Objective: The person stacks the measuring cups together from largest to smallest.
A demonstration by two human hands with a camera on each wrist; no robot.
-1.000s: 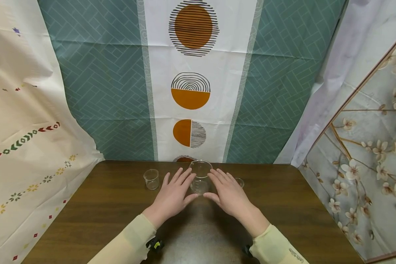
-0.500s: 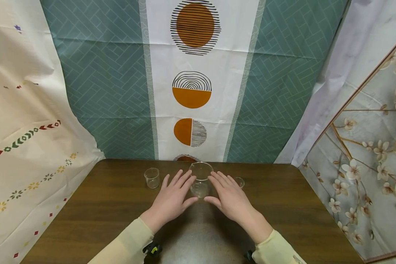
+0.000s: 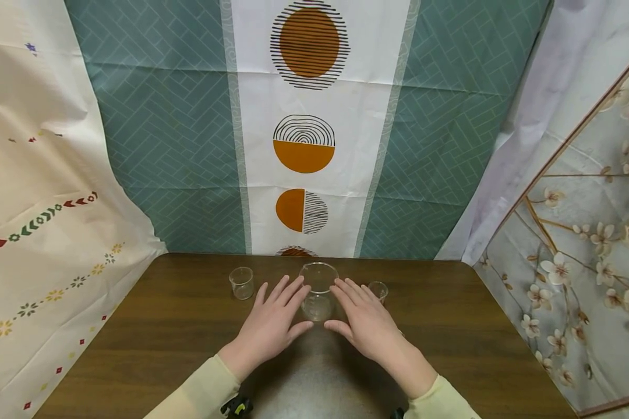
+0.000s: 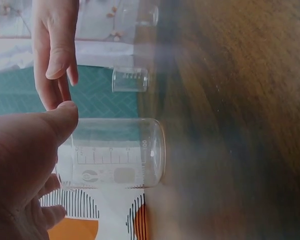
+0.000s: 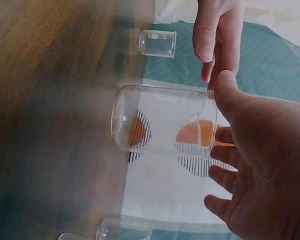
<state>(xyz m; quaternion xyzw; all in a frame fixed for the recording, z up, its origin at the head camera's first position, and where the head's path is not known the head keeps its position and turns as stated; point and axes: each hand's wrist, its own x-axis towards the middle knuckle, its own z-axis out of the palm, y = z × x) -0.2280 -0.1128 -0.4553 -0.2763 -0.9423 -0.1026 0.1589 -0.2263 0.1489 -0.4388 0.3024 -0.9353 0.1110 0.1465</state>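
A large clear glass beaker with a printed scale stands upright on the table, between both hands. My left hand is at its left side, fingers spread and fairly straight, fingertips by the rim. On the other side my right hand mirrors it, with its fingers extended near the rim. Both thumbs point inward on the near side of the beaker. In the right wrist view, the fingers lie beside the upper part of the glass; exact contact is hard to tell.
A small beaker stands to the left on the brown table. Another small glass is partly hidden behind my right hand. Further glassware shows at the top of the left wrist view. Patterned cloths hang behind the table.
The large beaker has slid a little toward me, along with both hands. More of the small glass at right now shows. The hands keep much the same pose.
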